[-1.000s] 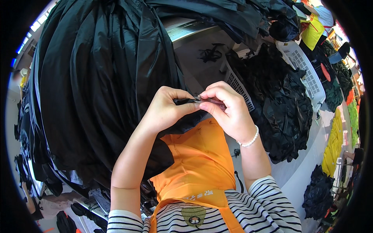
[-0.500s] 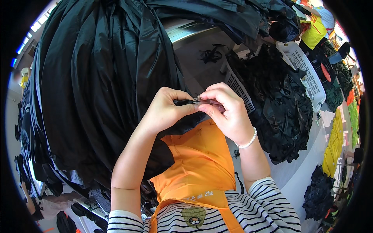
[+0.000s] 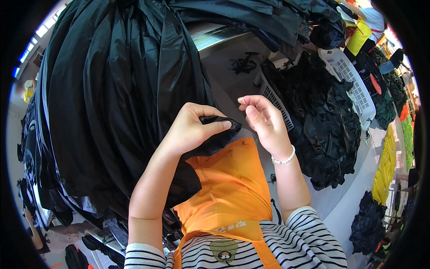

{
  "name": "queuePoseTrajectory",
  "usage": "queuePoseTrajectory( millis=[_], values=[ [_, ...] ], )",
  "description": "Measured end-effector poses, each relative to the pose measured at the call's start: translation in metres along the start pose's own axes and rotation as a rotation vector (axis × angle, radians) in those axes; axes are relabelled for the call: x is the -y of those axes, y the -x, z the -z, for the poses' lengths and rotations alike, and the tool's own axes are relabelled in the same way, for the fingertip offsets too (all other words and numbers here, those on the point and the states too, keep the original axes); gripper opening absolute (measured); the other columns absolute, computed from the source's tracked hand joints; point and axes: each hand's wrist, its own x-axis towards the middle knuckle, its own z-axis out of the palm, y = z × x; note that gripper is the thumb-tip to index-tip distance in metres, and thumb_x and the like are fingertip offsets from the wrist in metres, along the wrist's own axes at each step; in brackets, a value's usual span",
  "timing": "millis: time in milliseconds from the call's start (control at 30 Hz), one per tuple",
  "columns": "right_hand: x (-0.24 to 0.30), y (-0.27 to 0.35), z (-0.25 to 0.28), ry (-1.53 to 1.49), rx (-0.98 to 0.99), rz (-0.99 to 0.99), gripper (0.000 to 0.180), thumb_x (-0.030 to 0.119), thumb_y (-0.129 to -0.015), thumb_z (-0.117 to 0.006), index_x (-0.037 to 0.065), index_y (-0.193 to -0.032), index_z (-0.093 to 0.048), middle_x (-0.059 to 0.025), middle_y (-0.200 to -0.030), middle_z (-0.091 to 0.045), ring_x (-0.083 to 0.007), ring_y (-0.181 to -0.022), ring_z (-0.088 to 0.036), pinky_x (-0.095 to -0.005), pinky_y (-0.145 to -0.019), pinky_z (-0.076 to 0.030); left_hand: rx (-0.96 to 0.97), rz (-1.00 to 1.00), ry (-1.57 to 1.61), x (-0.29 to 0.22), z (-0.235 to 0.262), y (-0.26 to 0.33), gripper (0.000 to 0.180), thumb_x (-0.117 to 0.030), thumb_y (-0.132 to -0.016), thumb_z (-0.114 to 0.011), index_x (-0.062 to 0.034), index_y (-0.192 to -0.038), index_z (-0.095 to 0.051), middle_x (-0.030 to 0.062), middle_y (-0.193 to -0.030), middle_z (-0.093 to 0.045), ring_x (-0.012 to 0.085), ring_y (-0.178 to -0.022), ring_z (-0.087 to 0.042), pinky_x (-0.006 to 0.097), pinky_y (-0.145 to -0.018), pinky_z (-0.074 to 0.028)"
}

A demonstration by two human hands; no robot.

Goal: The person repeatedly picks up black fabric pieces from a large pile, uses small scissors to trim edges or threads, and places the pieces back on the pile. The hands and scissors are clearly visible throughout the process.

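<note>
A large mass of black, shiny, thin fabric (image 3: 121, 89) hangs in folds at the left and reaches down to my lap. My left hand (image 3: 197, 127) pinches an edge of this black fabric between thumb and fingers. A folded corner of it sticks out past the thumb. My right hand (image 3: 266, 121) is raised just to the right of that corner, apart from it. Its fingers curl inward, with the thumb up near the index finger. Whatever may lie inside those curled fingers is hidden.
An orange apron (image 3: 224, 179) covers my front. To the right, crumpled black fabric (image 3: 322, 121) fills and overhangs a white plastic basket (image 3: 280, 105). Behind it stands another white basket (image 3: 354, 80). Black straps (image 3: 244, 63) lie on the grey floor. Another person (image 3: 371, 22) is at the far right.
My right hand has let go of the fabric edge and drawn slightly right, away from my left hand. The pinched corner now shows; my left hand keeps its hold.
</note>
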Motion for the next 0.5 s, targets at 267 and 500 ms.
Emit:
queuePoseTrajectory(
  millis=[267,500],
  values=[
    [-0.009,0.006,-0.007,-0.041,0.107,-0.08,0.037,0.006,-0.076,-0.081,0.002,-0.109,-0.066,0.0055,-0.087,-0.054,0.0018,-0.061,-0.037,-0.0153,-0.055,-0.033,-0.002,-0.193,0.064,0.011,-0.003,0.006,0.015,0.009,-0.077,-0.067,0.001,-0.089,-0.071,0.0036,-0.083,-0.066,0.0114,-0.079,-0.062,0.025,-0.077,-0.048],
    [-0.044,0.032,-0.055,0.083,0.333,0.178,0.032,-0.011,-0.071,-0.061,0.004,-0.098,-0.07,-0.012,-0.092,-0.063,-0.0255,-0.078,-0.064,-0.033,-0.07,-0.051,0.067,-0.519,-0.295,-0.051,0.015,0.021,0.063,-0.002,-0.071,-0.061,0.0032,-0.133,-0.049,0.0172,-0.127,-0.054,0.0268,-0.12,-0.05,0.037,-0.107,-0.035]
  ],
)
